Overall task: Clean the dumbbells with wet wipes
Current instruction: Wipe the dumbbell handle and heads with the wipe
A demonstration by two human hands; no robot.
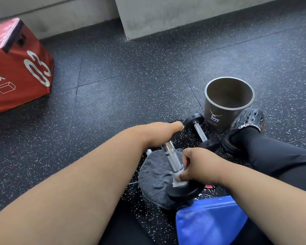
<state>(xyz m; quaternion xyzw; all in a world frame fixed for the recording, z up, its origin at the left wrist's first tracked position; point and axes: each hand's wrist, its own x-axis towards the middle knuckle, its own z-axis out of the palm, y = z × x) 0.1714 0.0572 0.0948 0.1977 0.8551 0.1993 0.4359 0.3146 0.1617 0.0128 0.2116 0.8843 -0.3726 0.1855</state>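
A small dumbbell [173, 160] with a knurled chrome handle and black round heads lies tilted over a dark grey cloth [154, 175]. My left hand [159, 133] covers its far head and holds it there. My right hand [196, 165] pinches a white wet wipe [177, 179], pressed where the handle meets the near black head. A second dumbbell [200, 129] rests on the floor just beyond, beside the bucket.
A dark metal bucket [228, 106] stands to the right, next to my black-shoed foot [245, 128]. A blue bag [210, 221] lies at the bottom right. A red plyo box [16, 68] sits at the far left. Grey walls border the speckled rubber floor [122, 82].
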